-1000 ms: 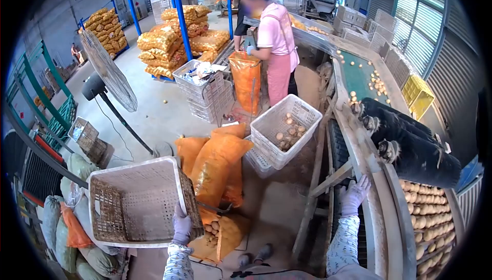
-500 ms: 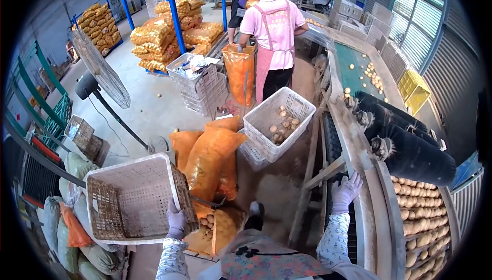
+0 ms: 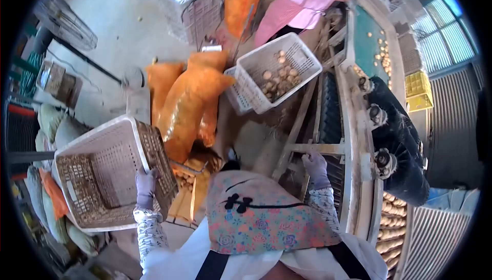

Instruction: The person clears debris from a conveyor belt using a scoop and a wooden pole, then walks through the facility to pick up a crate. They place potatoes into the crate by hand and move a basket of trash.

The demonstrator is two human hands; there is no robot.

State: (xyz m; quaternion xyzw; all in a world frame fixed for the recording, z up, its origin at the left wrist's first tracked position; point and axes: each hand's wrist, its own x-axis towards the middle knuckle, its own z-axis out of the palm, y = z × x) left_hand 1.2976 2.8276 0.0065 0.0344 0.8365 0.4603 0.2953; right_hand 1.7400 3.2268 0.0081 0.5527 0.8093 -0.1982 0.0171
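Note:
My left hand [image 3: 146, 181], in a purple glove, grips the near rim of a dirty white plastic crate [image 3: 116, 170]. The crate is tilted towards me, and its perforated inside holds nothing I can see. Beside the crate stands an open orange sack [image 3: 197, 193] with round potatoes [image 3: 185, 180] at its mouth. My right hand [image 3: 315, 168], gloved too, hovers by a crossbar of the machine frame [image 3: 353, 147]. Its fingers are loosely bent and slightly apart, with nothing visible in them.
Filled orange sacks [image 3: 189, 111] stand ahead of me. Another white crate [image 3: 277, 72] holds several potatoes. Black rollers [image 3: 397, 141] and a green belt [image 3: 365, 39] lie right. A co-worker in a pink apron [image 3: 279, 18] stands ahead. A fan [image 3: 66, 21] stands left.
My right hand has left the machine's rail and moved inward to the left. My view has tipped down and turned. The left hand keeps its grip on the crate.

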